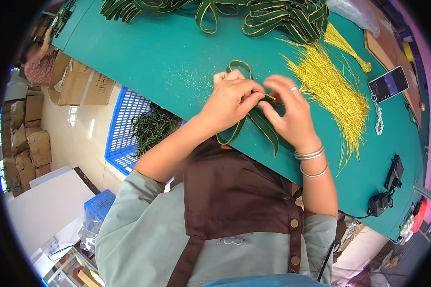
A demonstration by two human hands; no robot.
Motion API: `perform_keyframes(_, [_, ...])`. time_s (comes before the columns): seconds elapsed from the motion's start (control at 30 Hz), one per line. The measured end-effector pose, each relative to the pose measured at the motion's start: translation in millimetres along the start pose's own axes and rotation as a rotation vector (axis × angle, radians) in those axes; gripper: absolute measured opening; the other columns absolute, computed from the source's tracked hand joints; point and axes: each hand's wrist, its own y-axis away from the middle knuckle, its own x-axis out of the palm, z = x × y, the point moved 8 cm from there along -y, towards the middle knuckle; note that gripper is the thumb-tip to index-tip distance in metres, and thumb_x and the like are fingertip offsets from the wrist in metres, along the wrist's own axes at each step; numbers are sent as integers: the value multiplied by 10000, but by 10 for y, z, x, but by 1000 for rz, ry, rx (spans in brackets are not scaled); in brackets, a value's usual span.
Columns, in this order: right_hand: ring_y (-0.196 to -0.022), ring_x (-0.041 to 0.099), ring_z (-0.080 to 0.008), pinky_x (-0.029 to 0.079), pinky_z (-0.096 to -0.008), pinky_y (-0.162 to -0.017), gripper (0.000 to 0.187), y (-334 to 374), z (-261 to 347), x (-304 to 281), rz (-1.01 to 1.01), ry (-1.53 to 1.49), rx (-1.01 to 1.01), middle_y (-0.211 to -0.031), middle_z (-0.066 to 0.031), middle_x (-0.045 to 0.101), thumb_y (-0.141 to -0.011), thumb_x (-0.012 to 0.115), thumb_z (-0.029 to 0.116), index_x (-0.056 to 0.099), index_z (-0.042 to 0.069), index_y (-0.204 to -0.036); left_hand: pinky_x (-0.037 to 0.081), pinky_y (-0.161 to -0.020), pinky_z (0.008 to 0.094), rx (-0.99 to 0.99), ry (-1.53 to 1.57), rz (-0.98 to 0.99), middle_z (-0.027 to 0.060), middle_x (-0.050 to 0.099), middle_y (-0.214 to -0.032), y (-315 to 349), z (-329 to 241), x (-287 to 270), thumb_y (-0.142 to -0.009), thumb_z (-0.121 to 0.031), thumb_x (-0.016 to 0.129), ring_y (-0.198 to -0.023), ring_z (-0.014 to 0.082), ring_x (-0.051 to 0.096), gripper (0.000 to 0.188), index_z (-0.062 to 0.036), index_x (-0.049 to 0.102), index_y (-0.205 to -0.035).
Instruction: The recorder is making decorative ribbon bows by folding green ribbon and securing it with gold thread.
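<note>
Green ribbon (265,128); loop away, tail nearward

Glossy pale floor (74,148) beside green table (139,52).

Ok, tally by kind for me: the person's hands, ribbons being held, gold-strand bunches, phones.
Hands: 2 (left hand, right hand)
Held ribbon: 1, as far as shows (green ribbon with gold edges)
Gold-strand bunches: 2 (wide loose spread, narrower gathered bunch)
Phone: 1
Total: 6
</note>
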Motion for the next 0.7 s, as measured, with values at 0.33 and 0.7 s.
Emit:
perform_keyframes(0.33, [-819, 638, -279, 509, -368, -715, 140, -6, 229, -72, 9, 606, -404, -950, -120, 666, -858, 707, 12, 610, 34, -956, 366, -879, 356, 34, -39, -52, -20, 625, -768, -20, -126, -74, -917, -151, 706, -810, 164, 549, 64, -101, 725, -952])
perform_keyframes(0.7, [-836, 658, -279, 524, -364, -719, 167, 109, -86, 181, 144, 390, 44, -910, -84, 667, -812, 769, 100, 760, 83, -978, 387, -871, 382, -34, -14, -184, 14, 673, -792, 68, 47, -450, -909, -158, 691, -865, 213, 595, 71, -107, 715, -951])
